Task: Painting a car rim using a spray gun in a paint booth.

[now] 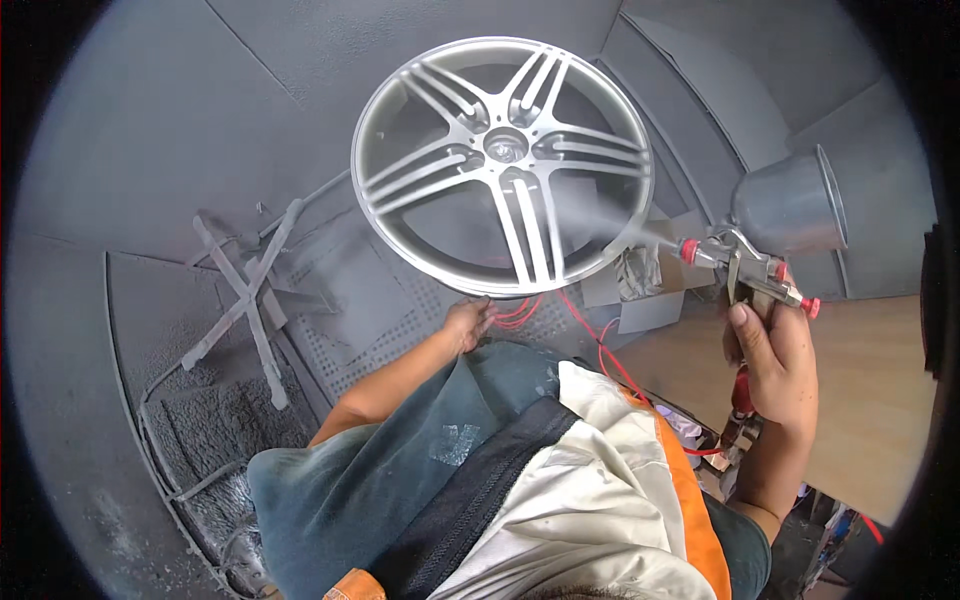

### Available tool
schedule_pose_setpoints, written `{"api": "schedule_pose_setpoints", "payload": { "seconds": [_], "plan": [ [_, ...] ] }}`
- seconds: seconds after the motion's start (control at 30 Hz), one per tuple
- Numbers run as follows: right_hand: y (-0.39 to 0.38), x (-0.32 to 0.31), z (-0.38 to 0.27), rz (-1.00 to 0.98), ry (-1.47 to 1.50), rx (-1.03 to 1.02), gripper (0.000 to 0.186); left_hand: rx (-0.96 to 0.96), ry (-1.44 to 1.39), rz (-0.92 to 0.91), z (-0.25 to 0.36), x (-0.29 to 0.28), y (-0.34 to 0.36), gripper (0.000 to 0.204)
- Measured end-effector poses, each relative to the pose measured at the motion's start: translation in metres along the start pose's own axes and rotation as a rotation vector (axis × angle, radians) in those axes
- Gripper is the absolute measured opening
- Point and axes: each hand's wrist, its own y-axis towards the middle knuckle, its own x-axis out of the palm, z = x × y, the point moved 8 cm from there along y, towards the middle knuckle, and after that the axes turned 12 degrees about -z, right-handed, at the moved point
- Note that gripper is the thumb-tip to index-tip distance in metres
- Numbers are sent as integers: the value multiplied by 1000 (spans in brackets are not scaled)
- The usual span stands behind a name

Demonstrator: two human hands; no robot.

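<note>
A silver alloy wheel rim (532, 232) with several split spokes faces up in front of me. At its near edge is my left hand (468, 324), its fingers curled against the underside of the lip and partly hidden there. My right hand (772, 352) is wrapped round a spray gun (745, 262) with red knobs and a metal cup (790, 200) on top. From its nozzle a pale mist spreads left over the right-hand spokes. The gun stands a short way right of the rim, not touching it.
A grey-coated cross-shaped stand (245, 295) is at the left. Red hose (622, 368) runs from below the rim past my body to the right. An open cardboard box (650, 275) lies beyond the gun. Grey-coated walls (200, 120) surround the rim; a wooden board (870, 390) is at right.
</note>
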Motion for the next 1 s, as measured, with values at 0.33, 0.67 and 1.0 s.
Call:
{"api": "schedule_pose_setpoints", "payload": {
  "seconds": [0.33,0.67,1.0],
  "plan": [
    [-6,15,-44,83,-57,8,19,24,-5,-4,24,-11,-36,19],
    [-46,52,-63,-24,259,30,18,-28,18,-53,14,7,-47,25],
    [-33,-22,-26,343,-174,122,20,-127,26,-157,-9,46,-47,21]
  ]
}}
